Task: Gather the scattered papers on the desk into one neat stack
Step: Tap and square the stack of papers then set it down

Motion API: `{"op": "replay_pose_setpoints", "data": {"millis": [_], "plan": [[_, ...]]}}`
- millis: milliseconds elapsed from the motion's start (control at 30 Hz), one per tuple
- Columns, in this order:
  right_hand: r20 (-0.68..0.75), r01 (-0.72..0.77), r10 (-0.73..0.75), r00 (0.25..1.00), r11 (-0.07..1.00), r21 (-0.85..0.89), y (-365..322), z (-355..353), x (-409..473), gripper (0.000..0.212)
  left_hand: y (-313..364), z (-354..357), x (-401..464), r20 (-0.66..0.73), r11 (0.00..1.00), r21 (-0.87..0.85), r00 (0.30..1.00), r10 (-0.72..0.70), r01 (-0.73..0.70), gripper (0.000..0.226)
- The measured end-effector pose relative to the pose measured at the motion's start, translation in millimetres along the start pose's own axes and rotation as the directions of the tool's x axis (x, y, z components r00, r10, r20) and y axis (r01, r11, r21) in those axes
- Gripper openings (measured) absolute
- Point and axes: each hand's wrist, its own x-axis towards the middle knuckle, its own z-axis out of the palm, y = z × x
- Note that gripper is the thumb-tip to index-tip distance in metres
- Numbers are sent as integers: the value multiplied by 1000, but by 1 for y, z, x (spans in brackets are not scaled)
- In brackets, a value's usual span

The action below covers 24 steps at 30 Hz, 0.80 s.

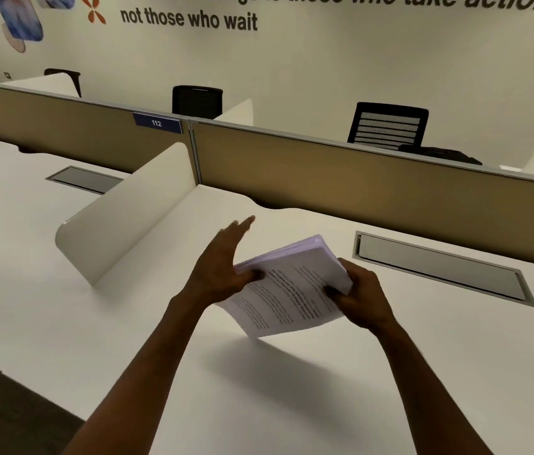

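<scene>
Papers [287, 287] lifted clear of white desk [291, 389]; gripped at right edge by right hand [359, 298]; steadied by left hand [223, 264], fingers straight, thumb on top.

1 paper stack [287, 290], 2 hands [223, 267], 3 chairs [388, 126]

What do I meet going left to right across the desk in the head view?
Grey cable hatch → white divider → left hand → stack of papers → right hand → second cable hatch.

Head-height, looking down at desk [324, 389]
</scene>
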Motion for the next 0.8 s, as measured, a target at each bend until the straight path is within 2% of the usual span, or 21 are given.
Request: {"op": "replay_pose_setpoints", "data": {"millis": [67, 133, 200, 233, 267, 300, 333, 400, 433, 500, 567, 667, 800], "plan": [[47, 66, -64, 997, 997, -51, -15, -6, 8, 35, 4, -2, 6, 137, 998, -61, 990, -17, 26, 52], [4, 129, -130, 991, 980, -154, -23, -12, 12, 33, 3, 3, 1, 103, 988, -148, 994, -28, 43, 18], [-141, 122, -161, 977, 960, -251, -14, -19, 13, 51, -4, 10, -6, 14, 966, -248, 998, -64, 65, 9], [-229, 47, -90, 969, 981, -186, -7, -21, 11, 69, -9, 13, -9, -30, 951, -299, 995, -96, 82, 7], [-269, -68, 64, 961, 998, -7, -1, -21, 7, 87, -16, 16, -13, -65, 927, -359, 987, -146, 113, 5], [-218, -192, 244, 945, 953, 234, 4, -19, 3, 101, -21, 19, -16, -82, 886, -436, 974, -213, 157, 4], [-89, -289, 357, 930, 857, 426, 8, -13, -2, 107, -24, 23, -19, -72, 826, -527, 958, -276, 198, 5], [151, -368, 350, 924, 713, 597, 16, 5, -9, 98, -26, 34, -27, -4, 693, -680, 944, -329, 239, 8], [199, -359, 304, 931, 677, 643, 18, 15, -11, 84, -26, 40, -31, 23, 641, -728, 943, -331, 243, 10], [166, -304, 272, 948, 622, 721, 17, 33, -15, 48, -27, 54, -39, 59, 575, -778, 940, -335, 254, 18], [79, -267, 313, 946, 618, 739, 15, 44, -17, 28, -29, 65, -46, 83, 544, -793, 934, -348, 273, 23], [11, -254, 336, 942, 690, 677, 21, 59, -25, 26, -35, 83, -62, 128, 510, -804, 926, -356, 307, 26], [-6, -310, 414, 910, 691, 653, 32, 77, -40, 38, -39, 99, -75, 175, 489, -794, 906, -385, 361, 31]]}}
